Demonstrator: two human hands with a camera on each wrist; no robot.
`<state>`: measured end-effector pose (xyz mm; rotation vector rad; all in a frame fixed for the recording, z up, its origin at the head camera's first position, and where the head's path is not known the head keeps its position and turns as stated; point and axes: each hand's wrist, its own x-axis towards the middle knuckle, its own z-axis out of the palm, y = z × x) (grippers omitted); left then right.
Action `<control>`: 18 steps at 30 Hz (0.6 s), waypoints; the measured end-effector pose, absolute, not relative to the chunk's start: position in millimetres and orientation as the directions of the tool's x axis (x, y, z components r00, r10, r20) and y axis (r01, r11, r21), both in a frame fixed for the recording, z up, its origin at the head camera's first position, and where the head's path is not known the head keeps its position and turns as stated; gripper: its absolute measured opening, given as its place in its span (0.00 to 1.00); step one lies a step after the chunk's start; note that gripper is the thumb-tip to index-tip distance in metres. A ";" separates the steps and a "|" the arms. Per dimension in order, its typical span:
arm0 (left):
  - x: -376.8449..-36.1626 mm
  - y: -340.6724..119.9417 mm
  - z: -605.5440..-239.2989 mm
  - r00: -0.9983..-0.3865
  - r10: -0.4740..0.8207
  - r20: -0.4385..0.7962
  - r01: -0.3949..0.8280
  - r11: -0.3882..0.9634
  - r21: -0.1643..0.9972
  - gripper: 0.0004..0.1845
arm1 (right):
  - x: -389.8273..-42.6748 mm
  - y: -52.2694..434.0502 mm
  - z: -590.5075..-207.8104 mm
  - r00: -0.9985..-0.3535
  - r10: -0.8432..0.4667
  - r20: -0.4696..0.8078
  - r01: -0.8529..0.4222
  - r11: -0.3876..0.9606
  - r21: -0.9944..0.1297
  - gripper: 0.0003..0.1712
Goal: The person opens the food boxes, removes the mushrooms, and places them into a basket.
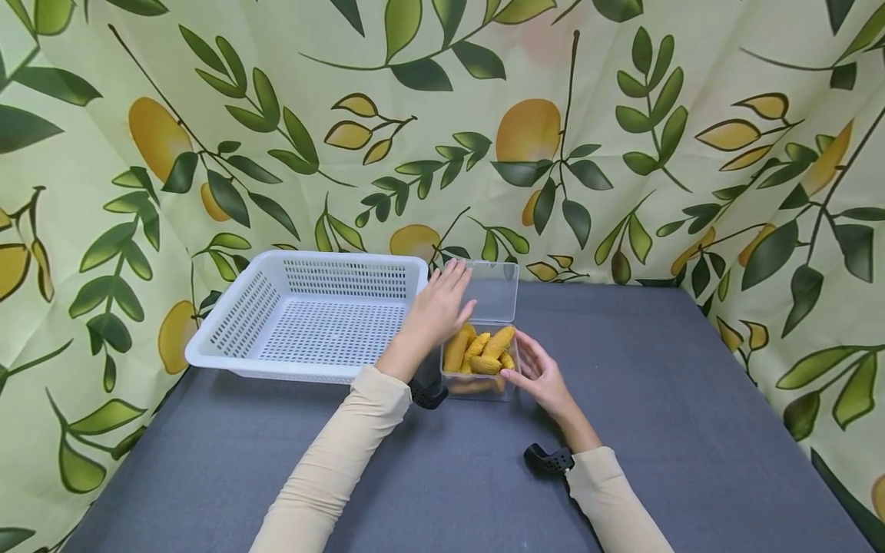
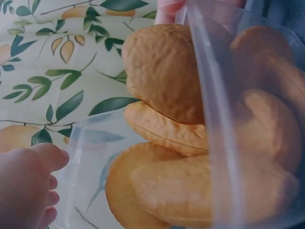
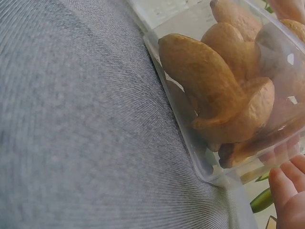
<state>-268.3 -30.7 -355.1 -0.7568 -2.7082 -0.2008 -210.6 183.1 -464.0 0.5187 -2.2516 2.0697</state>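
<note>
Nearest the viewer, two cream sleeves reach forward over the grey worktop, each wrist carrying a small black camera mount.

The right hand rests at the right side of a clear plastic box, its fingers relaxed and slightly apart, the tips at the box's near right rim. From the right wrist view only a few fingertips show beside the box's lower corner, so it is hard to say whether they press the wall or merely sit against it.

The clear plastic box stands on the worktop near the middle, just right of a white basket. It is filled with yellow-orange, curved food pieces heaped above its rim; the left wrist view shows them stacked against the transparent wall.

The left hand lies a little farther off, over the left back edge of the box, fingers straight and close together, reaching toward the upright hinged lid. Whether they touch the lid is unclear.

The white basket, perforated and shallow, sits just left of the box.

Behind everything hangs a pale green curtain printed with lemons and leaves.
</note>
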 end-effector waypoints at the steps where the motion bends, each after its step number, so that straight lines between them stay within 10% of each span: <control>1: -268.8 -29.8 -354.2 -0.819 0.475 0.322 0.517 0.854 0.053 0.31 | -210.8 182.8 -464.2 -0.944 -0.218 0.250 -0.267 0.052 -0.962 0.44; 18: -277.2 -24.6 -347.5 -0.861 0.458 0.221 0.486 0.869 0.091 0.33 | -211.2 182.8 -464.3 -0.948 -0.219 0.232 -0.241 0.013 -0.970 0.45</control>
